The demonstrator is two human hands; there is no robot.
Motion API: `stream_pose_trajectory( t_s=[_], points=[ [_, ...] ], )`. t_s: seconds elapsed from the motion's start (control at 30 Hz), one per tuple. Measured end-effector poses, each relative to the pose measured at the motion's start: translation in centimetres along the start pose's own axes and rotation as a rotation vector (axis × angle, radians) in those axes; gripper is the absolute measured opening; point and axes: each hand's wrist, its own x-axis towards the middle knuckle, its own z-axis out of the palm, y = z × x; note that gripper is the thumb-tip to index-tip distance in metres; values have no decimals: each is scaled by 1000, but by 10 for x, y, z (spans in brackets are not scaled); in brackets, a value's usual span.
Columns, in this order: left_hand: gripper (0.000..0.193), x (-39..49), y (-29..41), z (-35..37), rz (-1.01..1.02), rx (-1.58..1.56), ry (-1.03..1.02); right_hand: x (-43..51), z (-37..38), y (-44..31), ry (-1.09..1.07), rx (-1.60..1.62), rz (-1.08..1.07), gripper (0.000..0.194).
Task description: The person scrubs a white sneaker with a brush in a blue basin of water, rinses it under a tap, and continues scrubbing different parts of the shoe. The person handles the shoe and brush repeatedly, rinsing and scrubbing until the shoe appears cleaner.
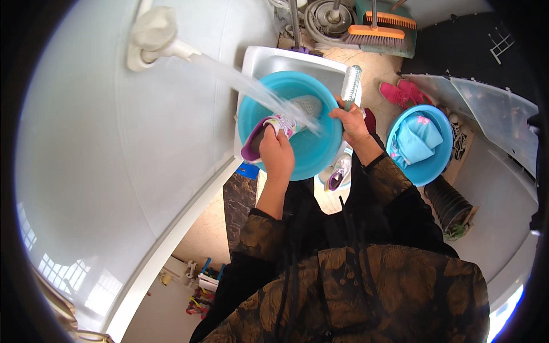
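Note:
My left hand (276, 156) grips a white and purple patterned sneaker (256, 139) by its collar, its toe lying in a blue plastic basin (314, 158) of water. The basin rests on a white sink (253, 55). Water streams from a wall tap (165, 53) over the front of the sneaker. In my right hand (354, 124), at the basin's right rim, is a scrubbing brush (351, 83) with white bristles, held upright by its handle.
At the right stands a second blue basin (446, 141) with folded light blue cloth (418, 139). Pink shoes (403, 94) lie beyond it. A broom (376, 32) and a green dustpan (409, 47) stand behind the sink. Below the sink is another sneaker (338, 176).

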Motion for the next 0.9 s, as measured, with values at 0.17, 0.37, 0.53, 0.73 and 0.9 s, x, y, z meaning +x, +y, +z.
stream_pose_trajectory(
  t_s=[0.17,0.37,0.53,0.73,0.9],
  points=[
    [21,-19,-16,17,-60,29,-44,0,-19,19,10,7,2,47],
    [21,-28,-28,23,-89,40,-53,-1,-22,39,27,3,-18,44],
    [23,-28,-35,18,-67,98,-111,-4,-20,43,62,0,-13,43],
    [28,-24,-28,-2,27,432,-247,-3,-19,42,101,-71,17,43],
    [31,-1,25,-61,-37,585,-262,1,-21,46,134,-113,12,46]
  ],
)
